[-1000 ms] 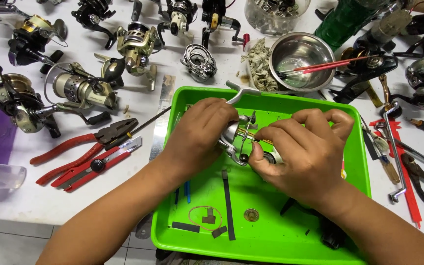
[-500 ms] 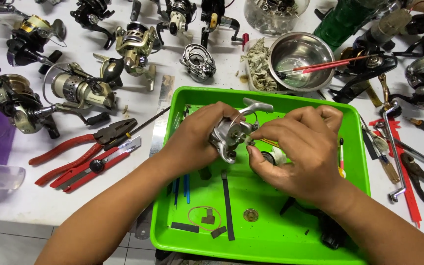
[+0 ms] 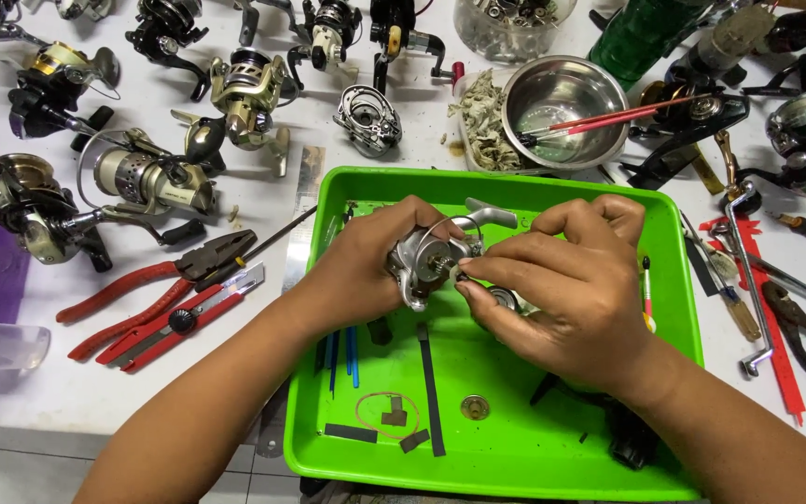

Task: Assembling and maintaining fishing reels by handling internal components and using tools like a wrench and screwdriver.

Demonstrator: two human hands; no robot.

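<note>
Over a green tray [image 3: 683, 327] on the white bench [image 3: 48, 383], the left hand [image 3: 356, 271] grips a silver reel body [image 3: 426, 261] while the right hand [image 3: 562, 289] pinches a small part at its face, red pliers [image 3: 142, 285] lying left of the tray.

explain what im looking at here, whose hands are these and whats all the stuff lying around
The picture comes from a camera worn on a person's head, looking down at their own two bare hands over a white table. The left hand holds a silver fishing reel body above a green tray; the right hand pinches at a small part on its side. In the tray lie black strips, blue sticks and a small brass disc. Around it: many other fishing reels, red-handled pliers, a red utility knife, and a steel bowl with a red-handled brush in it.
</note>
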